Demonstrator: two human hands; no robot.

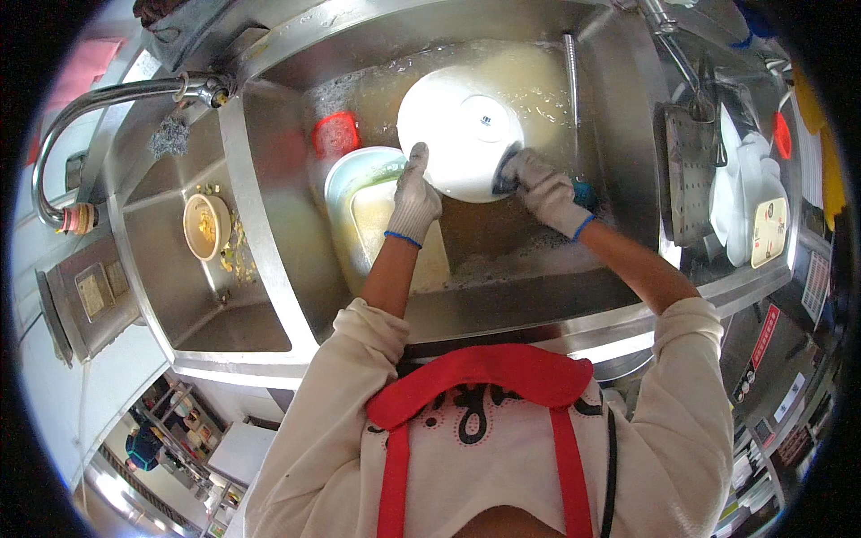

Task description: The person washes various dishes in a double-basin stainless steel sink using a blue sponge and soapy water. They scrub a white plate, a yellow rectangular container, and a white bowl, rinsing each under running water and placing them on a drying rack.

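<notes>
A white round dish [451,121], bottom side up with its foot ring showing, is held over cloudy water in a steel sink. My left hand [414,195], in a pale knitted glove, grips its near left rim with the thumb on top. My right hand [545,188], gloved too, presses a dark scrubbing pad [506,169] against the dish's right edge. Left of the dish, a pale blue-green basin [340,181] and a rectangular pale container [430,259] lie partly in the water. A red container [336,134] sits behind them.
A steel divider [259,202] separates a left basin holding a beige bowl [206,227] of food scraps. A curved faucet [50,148] stands at left. A ribbed metal tube [572,81] dips into the water. At right are a perforated steel pan [689,175] and white dishes [740,195].
</notes>
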